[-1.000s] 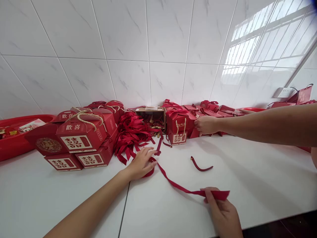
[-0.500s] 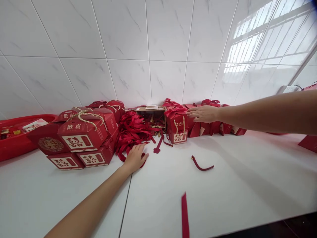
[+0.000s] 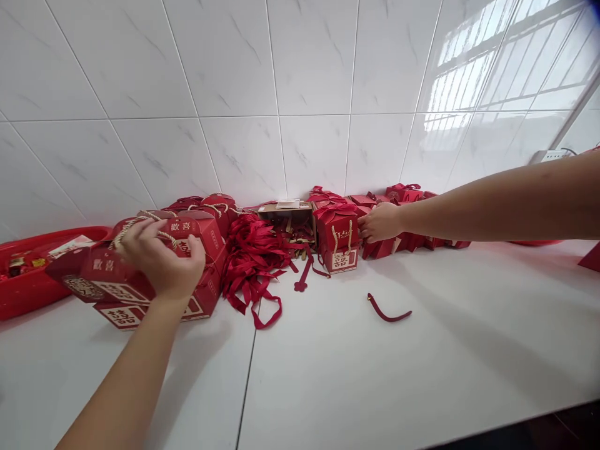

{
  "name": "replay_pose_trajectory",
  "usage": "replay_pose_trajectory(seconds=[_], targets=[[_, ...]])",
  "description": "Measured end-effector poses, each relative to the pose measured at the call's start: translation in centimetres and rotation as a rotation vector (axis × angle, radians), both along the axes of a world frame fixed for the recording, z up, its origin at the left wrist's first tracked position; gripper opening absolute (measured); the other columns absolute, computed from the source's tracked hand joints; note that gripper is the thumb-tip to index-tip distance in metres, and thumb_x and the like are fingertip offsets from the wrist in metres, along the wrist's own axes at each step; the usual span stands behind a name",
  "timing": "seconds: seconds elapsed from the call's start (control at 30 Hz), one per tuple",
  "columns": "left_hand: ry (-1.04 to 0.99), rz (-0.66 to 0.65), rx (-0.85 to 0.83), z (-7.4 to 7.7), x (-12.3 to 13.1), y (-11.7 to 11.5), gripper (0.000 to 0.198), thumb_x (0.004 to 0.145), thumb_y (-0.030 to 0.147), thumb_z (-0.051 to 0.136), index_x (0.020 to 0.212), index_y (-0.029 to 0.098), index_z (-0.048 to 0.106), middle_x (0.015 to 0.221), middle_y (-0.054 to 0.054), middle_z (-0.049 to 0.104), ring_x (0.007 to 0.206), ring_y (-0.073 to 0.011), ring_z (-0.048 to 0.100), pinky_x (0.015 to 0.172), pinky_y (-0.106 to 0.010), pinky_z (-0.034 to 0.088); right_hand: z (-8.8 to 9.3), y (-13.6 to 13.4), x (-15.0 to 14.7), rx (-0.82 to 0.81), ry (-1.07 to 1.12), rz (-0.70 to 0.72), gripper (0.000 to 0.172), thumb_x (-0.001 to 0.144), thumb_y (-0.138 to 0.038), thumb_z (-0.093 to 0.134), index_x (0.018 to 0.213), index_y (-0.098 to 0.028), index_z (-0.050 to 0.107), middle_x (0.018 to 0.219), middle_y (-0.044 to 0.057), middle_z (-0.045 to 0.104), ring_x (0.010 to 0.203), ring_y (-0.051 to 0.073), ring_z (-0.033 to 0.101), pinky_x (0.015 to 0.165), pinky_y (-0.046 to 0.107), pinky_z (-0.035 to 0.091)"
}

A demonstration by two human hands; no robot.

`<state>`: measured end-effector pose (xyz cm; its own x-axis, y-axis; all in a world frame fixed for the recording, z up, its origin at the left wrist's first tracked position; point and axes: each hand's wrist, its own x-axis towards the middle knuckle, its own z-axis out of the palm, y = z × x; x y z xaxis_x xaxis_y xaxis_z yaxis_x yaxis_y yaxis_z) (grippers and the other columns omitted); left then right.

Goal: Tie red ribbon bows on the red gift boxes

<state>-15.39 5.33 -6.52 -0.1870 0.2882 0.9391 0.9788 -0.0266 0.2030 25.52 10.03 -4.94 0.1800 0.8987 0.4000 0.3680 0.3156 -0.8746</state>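
My left hand (image 3: 164, 253) reaches over the stacked red gift boxes (image 3: 124, 290) at the left, thumb spread from the fingers. Its fingers lie over the top of an upper box, by a twisted gold rope handle (image 3: 166, 237). My right hand (image 3: 380, 222) has its fingers bent down and together against the right side of a red gift box (image 3: 338, 234) with a ribbon bow and small rope handle. The fingertips are partly hidden among the boxes. Between the hands lies a heap of red ribbons (image 3: 255, 256), one loop trailing onto the table.
A red tub (image 3: 28, 290) with packets stands at far left. An open cardboard box (image 3: 285, 212) of small items is by the tiled wall. A dark red strap (image 3: 390, 317) and a flower-ended strap (image 3: 302, 281) lie on the white table. More red boxes (image 3: 417, 240) line the right.
My left hand has left the ribbons and moved left onto the stacked boxes; an upper box has shifted left. My right hand's fingers have bent down. The ribbon piece at the front edge is gone from view.
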Motion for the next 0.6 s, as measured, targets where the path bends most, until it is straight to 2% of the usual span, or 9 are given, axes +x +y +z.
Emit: replay_pose_trajectory(seconds=[0.1,0.13,0.23,0.3,0.33,0.47,0.53,0.6], targets=[[-0.075,0.096,-0.022,2.2,-1.1,-1.2,0.055,0.074,0.041,0.063,0.117,0.01,0.046,0.127,-0.018,0.048,0.123,-0.0356,0.038,0.097,-0.053,0.03,-1.0,0.4,-0.2,-0.01,-0.002,-0.028,0.045,0.081,-0.045,0.037,0.045,-0.025,0.055,0.05,-0.005,0.055,0.064,0.01,0.067,0.045,0.017,0.045],[-0.121,0.145,-0.119,3.0,-1.5,-1.5,0.059,0.074,0.048,0.062,0.116,0.01,0.048,0.13,-0.02,0.047,0.124,-0.0395,0.036,0.096,-0.057,0.03,-1.4,0.6,-0.3,-0.013,-0.003,-0.038,0.042,0.08,-0.046,0.041,0.046,-0.025,0.054,0.05,-0.006,0.056,0.064,0.01,0.067,0.044,0.017,0.045],[-0.163,0.301,-0.618,4.6,-2.3,-2.4,0.073,0.065,0.07,0.059,0.109,0.011,0.055,0.129,-0.024,0.05,0.123,-0.0485,0.034,0.091,-0.066,0.029,-2.9,0.9,-0.6,-0.015,-0.005,-0.071,0.037,0.074,-0.048,0.052,0.044,-0.027,0.051,0.049,-0.006,0.054,0.063,0.011,0.065,0.04,0.017,0.043],[-0.099,0.347,-0.852,5.1,-2.6,-2.7,0.078,0.06,0.076,0.058,0.107,0.013,0.058,0.124,-0.024,0.054,0.119,-0.0484,0.038,0.089,-0.065,0.034,-3.9,0.7,-0.7,-0.008,-0.007,-0.09,0.044,0.076,-0.049,0.048,0.038,-0.026,0.044,0.046,-0.006,0.049,0.064,0.011,0.065,0.039,0.016,0.04],[-0.06,0.349,-0.902,5.1,-2.7,-2.8,0.077,0.06,0.075,0.058,0.108,0.015,0.059,0.121,-0.023,0.056,0.117,-0.0467,0.041,0.088,-0.063,0.037,-4.3,0.4,-0.7,-0.003,-0.008,-0.097,0.049,0.078,-0.05,0.043,0.036,-0.025,0.04,0.046,-0.005,0.048,0.066,0.011,0.065,0.039,0.016,0.039],[0.089,0.291,-0.911,4.4,-2.7,-2.5,0.052,0.067,0.05,0.066,0.108,0.019,0.062,0.111,-0.016,0.063,0.11,-0.0399,0.047,0.085,-0.056,0.044,-4.7,-0.9,0.0,0.018,-0.014,-0.122,0.06,0.083,-0.05,0.018,0.032,-0.024,0.035,0.047,-0.003,0.045,0.069,0.009,0.066,0.044,0.015,0.037],[0.124,0.257,-0.828,3.9,-2.8,-2.1,0.037,0.068,0.037,0.066,0.101,0.02,0.065,0.1,-0.013,0.066,0.107,-0.0374,0.049,0.083,-0.051,0.048,-4.1,-1.5,0.7,0.022,-0.013,-0.136,0.056,0.082,-0.053,0.024,0.035,-0.026,0.038,0.045,-0.004,0.045,0.066,0.009,0.064,0.043,0.016,0.038],[0.103,0.185,-0.723,3.7,-2.8,-1.8,0.03,0.069,0.027,0.064,0.098,0.02,0.066,0.086,-0.009,0.066,0.095,-0.0319,0.055,0.079,-0.044,0.05,-3.4,-2.0,1.3,0.024,-0.01,-0.148,0.047,0.078,-0.056,0.037,0.039,-0.029,0.041,0.041,-0.006,0.045,0.062,0.011,0.062,0.042,0.019,0.04]])
